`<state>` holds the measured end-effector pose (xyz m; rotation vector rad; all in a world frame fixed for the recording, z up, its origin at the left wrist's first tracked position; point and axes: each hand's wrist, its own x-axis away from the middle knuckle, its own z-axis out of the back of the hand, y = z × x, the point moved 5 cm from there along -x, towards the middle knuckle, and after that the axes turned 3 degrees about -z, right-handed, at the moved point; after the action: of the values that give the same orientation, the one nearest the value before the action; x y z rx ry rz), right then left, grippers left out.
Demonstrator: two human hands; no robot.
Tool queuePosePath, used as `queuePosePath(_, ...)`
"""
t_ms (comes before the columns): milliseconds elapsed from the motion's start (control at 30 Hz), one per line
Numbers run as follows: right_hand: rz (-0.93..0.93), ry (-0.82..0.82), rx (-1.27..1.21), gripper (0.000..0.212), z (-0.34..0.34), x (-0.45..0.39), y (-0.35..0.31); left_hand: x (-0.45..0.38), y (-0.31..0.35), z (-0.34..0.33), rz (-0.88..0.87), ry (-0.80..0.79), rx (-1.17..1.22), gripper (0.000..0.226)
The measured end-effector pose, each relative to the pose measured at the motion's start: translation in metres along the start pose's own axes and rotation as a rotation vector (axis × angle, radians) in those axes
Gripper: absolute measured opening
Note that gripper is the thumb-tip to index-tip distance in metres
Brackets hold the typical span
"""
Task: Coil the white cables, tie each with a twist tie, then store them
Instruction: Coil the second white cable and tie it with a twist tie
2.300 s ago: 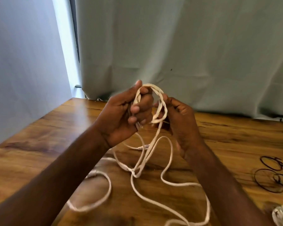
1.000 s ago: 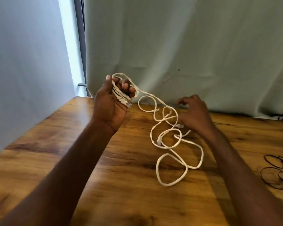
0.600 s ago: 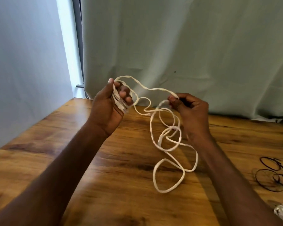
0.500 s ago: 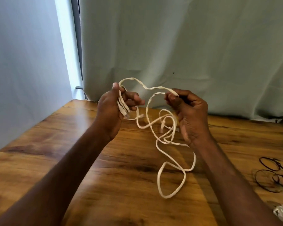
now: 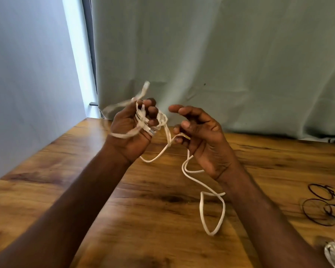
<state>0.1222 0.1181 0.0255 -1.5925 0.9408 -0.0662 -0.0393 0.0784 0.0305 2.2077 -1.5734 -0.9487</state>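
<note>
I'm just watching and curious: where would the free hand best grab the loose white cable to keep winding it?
Probably the slack stretch of the white cable hanging just below the left hand, which already grips the coils. The right hand could come from the right and pinch it sideways; that part hangs free above the table.

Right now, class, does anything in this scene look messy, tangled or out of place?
Yes. The white cable is only partly coiled: several turns sit in the left hand, while the rest trails in loose, crossing loops over the table below the right hand. Nothing looks spilled or damaged.
</note>
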Motion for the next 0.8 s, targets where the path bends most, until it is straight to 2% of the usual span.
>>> queuePosePath(67, -0.005, 0.142, 0.172, 0.032, 0.013, -0.003, 0.009, 0.0, 0.002, -0.003, -0.018, -0.027, -0.002, 0.038)
queuePosePath(133, 0.016, 0.18, 0.466, 0.039, 0.017, -0.003, 0.016, 0.003, 0.0, -0.01, -0.008, -0.101, -0.059, 0.031)
queuePosePath(267, -0.091, 0.215, 0.516, 0.062, 0.016, -0.005, 0.035, 0.007, -0.009, -0.021, 0.092, -0.27, -0.14, 0.036)
queuePosePath(300, -0.104, 0.233, 0.553, 0.062, 0.018, -0.006, 0.039, 0.01, -0.011, -0.024, 0.119, -0.313, -0.139, 0.036)
queuePosePath(367, -0.069, 0.287, 0.765, 0.048, 0.027, -0.008, 0.044, 0.015, -0.014, -0.029, 0.159, -0.384, -0.092, 0.033)
queuePosePath(433, -0.053, 0.403, 0.981, 0.036, 0.04, -0.004, 0.044, 0.018, -0.011, -0.036, 0.157, -0.44, 0.034, 0.028)
queuePosePath(500, -0.08, 0.48, 1.135, 0.034, 0.054, 0.0, 0.042, 0.018, -0.002, -0.039, 0.135, -0.456, 0.181, 0.039)
queuePosePath(633, -0.184, 0.441, 1.33, 0.034, 0.069, 0.004, 0.046, 0.014, 0.014, -0.037, 0.106, -0.462, 0.356, 0.048)
queuePosePath(733, -0.114, 0.441, 1.358, 0.021, 0.06, 0.004, 0.039, 0.007, 0.015, -0.027, 0.062, -0.414, 0.236, 0.036)
queuePosePath(800, -0.053, 0.352, 1.308, 0.023, 0.052, 0.0, 0.038, 0.002, 0.013, -0.019, 0.002, -0.356, 0.049, 0.025)
